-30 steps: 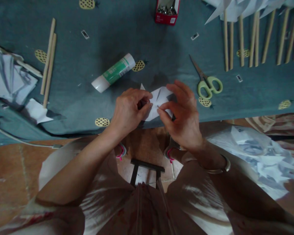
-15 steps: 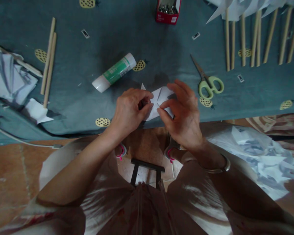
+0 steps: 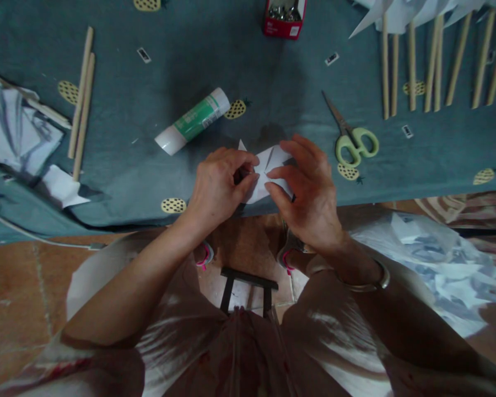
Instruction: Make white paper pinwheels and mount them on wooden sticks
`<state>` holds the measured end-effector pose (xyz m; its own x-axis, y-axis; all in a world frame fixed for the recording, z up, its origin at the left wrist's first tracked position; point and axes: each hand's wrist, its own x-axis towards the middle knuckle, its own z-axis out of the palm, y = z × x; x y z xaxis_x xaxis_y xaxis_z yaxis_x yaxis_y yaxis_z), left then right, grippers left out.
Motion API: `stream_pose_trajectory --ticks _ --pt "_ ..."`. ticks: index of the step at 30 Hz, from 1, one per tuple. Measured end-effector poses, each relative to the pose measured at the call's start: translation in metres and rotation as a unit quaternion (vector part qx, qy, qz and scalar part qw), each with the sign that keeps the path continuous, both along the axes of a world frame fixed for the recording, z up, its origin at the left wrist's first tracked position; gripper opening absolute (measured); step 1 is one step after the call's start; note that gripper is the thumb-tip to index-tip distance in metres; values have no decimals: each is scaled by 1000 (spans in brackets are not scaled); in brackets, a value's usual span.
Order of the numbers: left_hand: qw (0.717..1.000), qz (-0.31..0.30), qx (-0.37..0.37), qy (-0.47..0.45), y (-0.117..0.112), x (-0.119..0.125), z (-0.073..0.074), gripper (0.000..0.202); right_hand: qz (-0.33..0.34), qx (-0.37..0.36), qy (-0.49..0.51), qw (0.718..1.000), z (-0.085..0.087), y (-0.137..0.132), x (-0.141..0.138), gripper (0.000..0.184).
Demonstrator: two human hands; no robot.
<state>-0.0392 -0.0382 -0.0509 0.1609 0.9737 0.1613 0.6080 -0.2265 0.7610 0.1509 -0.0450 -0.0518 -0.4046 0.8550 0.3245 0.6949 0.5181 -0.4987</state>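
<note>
A small piece of folded white paper lies at the near edge of a teal cloth. My left hand pinches its left side with thumb and fingers closed. On the right, my right hand pinches the paper too, index finger and thumb pressed on its middle fold, the other fingers arched above it. A green and white glue stick lies just beyond my left hand. Green-handled scissors lie just right of my right hand.
A red box of metal pins stands at the far middle. Two wooden sticks lie at the left, and several sticks with white paper at the far right. Crumpled paper scraps lie on the floor at right.
Both hands stay on the paper; my right thumb and index finger have shifted slightly on the fold. Nothing else has moved.
</note>
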Motion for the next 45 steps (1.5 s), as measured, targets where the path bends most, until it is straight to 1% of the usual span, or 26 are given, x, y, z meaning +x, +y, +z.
stream_pose_trajectory --ticks 4,7,11,16,19,24,27,29,33,37,40,42,45 --pt "1000 3 -14 -18 0 1 1 12 20 -24 -16 999 -1 0 1 29" --pt "999 6 -23 -31 0 1 2 12 22 -22 -13 999 -1 0 2 31" --pt "999 8 -23 -32 -1 2 2 11 36 -48 -16 998 1 -2 1 33" --pt "1000 0 -7 -11 0 1 1 10 25 -13 -43 999 9 -5 -3 27" --pt "1000 -4 -2 -2 0 0 1 10 33 -5 -51 998 12 -6 -4 23" --pt "1000 2 -6 0 -2 -3 5 9 61 -30 -36 997 14 -6 -1 31" --pt "1000 15 -6 7 -2 -7 9 11 72 -26 -38 996 13 -5 1 35" --pt "1000 28 -1 12 -3 -11 10 15 71 -20 -45 996 11 -4 2 34" --pt "998 63 4 3 -5 -19 14 22 58 13 -51 997 3 0 0 22" --pt "993 96 -24 -61 -9 -26 18 22 48 35 -46 997 -4 7 -4 9" --pt "978 111 -76 -159 -13 -27 17 20 46 33 -31 998 -7 11 -6 10" --pt "956 117 -128 -237 -16 -24 15 20 46 31 -20 998 -8 13 -6 12" --pt "910 123 -215 -333 -22 -15 15 22 46 36 -10 998 -10 14 -5 14"
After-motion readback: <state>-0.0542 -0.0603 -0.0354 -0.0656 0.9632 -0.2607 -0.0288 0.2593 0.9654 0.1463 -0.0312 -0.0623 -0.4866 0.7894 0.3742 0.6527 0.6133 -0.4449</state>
